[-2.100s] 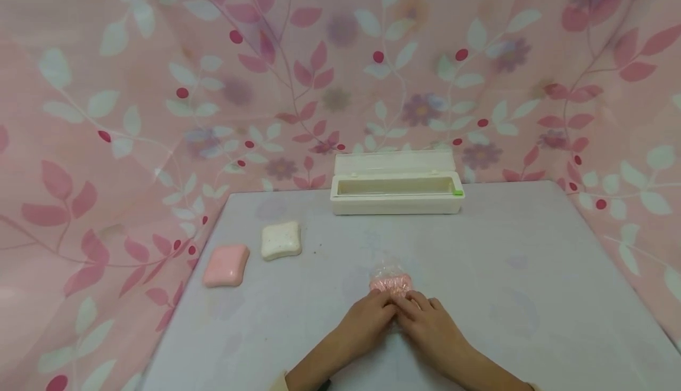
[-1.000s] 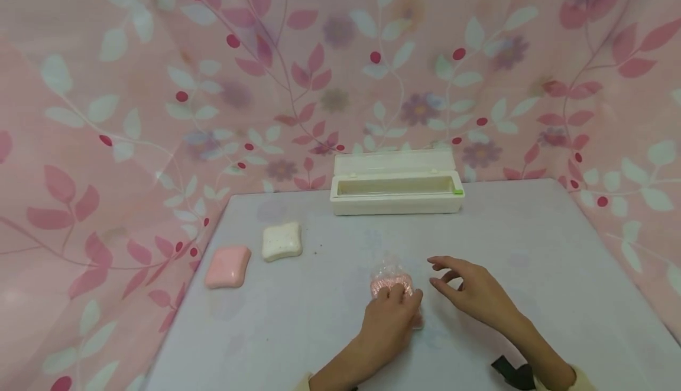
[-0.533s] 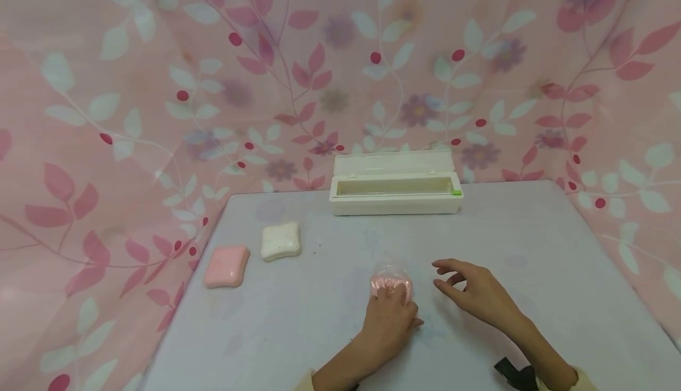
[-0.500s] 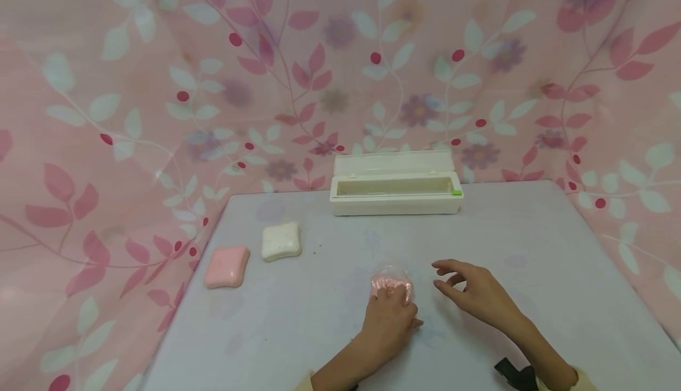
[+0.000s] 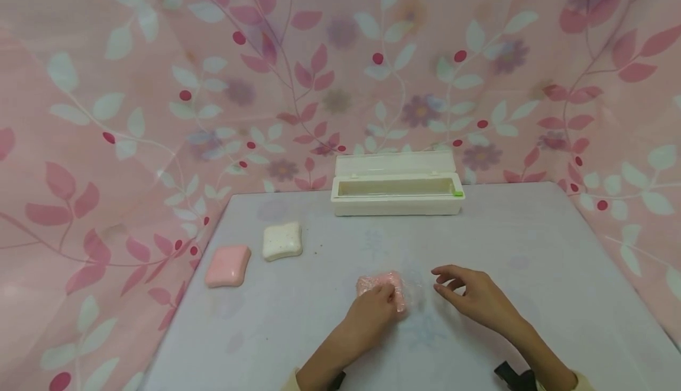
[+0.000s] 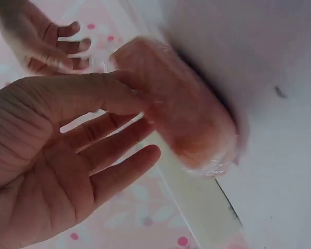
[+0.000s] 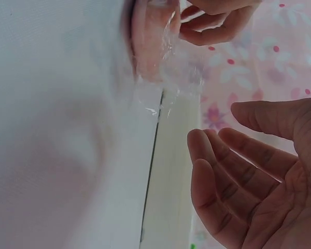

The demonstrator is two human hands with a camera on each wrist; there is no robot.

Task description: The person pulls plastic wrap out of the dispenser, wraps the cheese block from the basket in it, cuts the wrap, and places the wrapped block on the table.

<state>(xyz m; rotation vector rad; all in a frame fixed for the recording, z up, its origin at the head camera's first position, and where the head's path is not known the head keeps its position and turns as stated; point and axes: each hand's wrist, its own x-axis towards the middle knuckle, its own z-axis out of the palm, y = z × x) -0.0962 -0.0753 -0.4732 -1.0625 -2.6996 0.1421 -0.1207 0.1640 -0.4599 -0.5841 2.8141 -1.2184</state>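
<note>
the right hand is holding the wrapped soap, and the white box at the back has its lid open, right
Not quite: it's the left hand that holds the wrapped soap, as the left wrist view shows. The white box at the back does have its lid open.

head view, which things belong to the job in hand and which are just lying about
Likely in the job:
wrapped pink bar, held by left hand
its clear film

Likely lying about:
bare pink bar
speckled white bar
open white box, untouched, possibly related
</note>
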